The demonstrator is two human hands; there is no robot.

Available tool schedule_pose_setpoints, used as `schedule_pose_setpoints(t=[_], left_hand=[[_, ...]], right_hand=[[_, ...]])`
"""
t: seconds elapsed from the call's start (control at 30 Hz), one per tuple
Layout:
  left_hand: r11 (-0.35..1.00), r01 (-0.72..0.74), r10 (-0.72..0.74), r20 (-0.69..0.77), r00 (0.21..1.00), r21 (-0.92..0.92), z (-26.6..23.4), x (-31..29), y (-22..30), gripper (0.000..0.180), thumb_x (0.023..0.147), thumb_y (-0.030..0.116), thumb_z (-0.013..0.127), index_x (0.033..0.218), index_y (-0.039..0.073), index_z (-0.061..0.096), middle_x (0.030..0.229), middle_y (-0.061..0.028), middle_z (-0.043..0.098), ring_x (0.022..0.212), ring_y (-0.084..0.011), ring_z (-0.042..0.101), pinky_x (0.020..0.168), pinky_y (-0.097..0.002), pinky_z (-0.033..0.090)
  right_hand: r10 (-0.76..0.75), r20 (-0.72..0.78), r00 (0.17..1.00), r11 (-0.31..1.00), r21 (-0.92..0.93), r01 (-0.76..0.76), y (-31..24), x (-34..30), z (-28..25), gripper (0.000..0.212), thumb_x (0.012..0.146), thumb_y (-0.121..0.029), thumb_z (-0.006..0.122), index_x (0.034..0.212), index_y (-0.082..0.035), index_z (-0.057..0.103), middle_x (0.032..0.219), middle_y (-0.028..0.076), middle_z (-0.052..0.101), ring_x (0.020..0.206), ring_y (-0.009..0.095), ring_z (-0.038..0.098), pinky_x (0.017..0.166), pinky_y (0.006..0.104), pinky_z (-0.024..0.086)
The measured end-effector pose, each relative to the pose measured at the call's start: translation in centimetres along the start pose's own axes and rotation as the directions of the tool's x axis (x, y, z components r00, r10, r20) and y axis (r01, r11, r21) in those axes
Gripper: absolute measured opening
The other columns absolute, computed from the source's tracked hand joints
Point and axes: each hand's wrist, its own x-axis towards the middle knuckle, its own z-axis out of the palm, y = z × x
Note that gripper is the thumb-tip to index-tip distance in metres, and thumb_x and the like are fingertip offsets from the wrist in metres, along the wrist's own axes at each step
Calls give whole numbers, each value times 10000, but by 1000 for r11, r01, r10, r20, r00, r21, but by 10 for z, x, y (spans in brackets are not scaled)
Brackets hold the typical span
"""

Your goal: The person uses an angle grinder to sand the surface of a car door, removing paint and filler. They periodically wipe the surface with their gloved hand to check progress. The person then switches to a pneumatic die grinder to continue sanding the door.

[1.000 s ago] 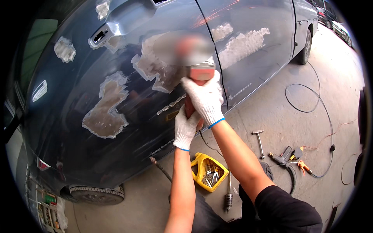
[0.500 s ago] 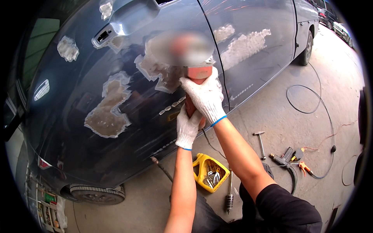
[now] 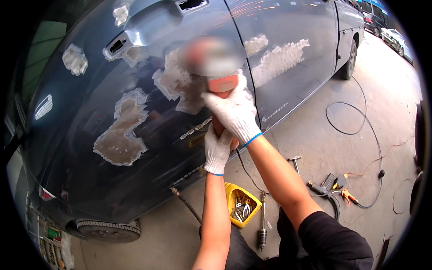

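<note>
Both my hands wear white knit gloves and are wrapped round a red angle grinder (image 3: 222,83). My right hand (image 3: 235,110) grips its body near the head, and my left hand (image 3: 218,150) holds the rear end, closer to me. A grey blur hides the grinder's head and disc. It is held against or just in front of a dark blue car side panel (image 3: 171,121), beside a sanded patch (image 3: 191,92); contact cannot be made out. Orange sparks (image 3: 243,9) fly up and right across the door seam. A dark cord (image 3: 245,168) trails below the grinder.
Several ground patches mark the panel, including a large one (image 3: 120,141). On the concrete floor lie a yellow cut-open jug (image 3: 257,208) of small metal parts, a slide hammer (image 3: 263,225), a hammer (image 3: 295,162), a dark gun-shaped tool (image 3: 321,186), an orange air gun (image 3: 348,195) and a looping hose (image 3: 366,119).
The grinder and both hands have shifted slightly left in view, along with a small shift of the whole scene. More sparks show now. Both hands keep their grip.
</note>
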Motion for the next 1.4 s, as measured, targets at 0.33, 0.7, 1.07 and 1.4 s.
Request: schedule_pose_setpoints(t=[0.33, 0.7, 1.07, 1.4], left_hand=[[990, -54, 60, -42, 997, 133, -2, 2, 7, 752, 776, 524, 764, 1205, -55, 550, 1057, -137, 693, 934, -174, 644, 845, -316, 494], [994, -101, 101, -1, 995, 44, -11, -8, 0, 709, 793, 470, 758, 1233, -44, 546, 1078, -117, 680, 972, -175, 629, 862, -316, 489], [990, -90, 96, -51, 994, 106, -12, -12, 19, 665, 769, 481, 770, 1150, -34, 590, 980, -129, 692, 883, -170, 633, 803, -319, 499], [989, -43, 41, 22, 999, 144, -15, -24, 3, 735, 803, 522, 756, 1251, -25, 558, 1109, -136, 684, 1002, -205, 641, 879, -333, 489]], right_hand=[[-106, -7, 994, 994, 21, 106, 0, -4, 2, 771, 691, -409, 760, 1255, -4, 424, 1092, 235, 656, 1061, 392, 646, 931, 446, 498], [17, -31, 999, 1000, 12, -16, -3, -19, 10, 817, 678, -411, 791, 1298, -22, 428, 1133, 227, 654, 1122, 379, 624, 957, 444, 485], [-71, -78, 994, 996, 49, 75, -2, -20, 18, 796, 672, -452, 774, 1243, -7, 444, 1064, 231, 665, 1034, 396, 654, 905, 446, 506], [-95, -154, 983, 994, -74, 85, 19, -25, 23, 785, 682, -454, 784, 1231, 0, 454, 1095, 254, 656, 1044, 394, 653, 908, 459, 506]])
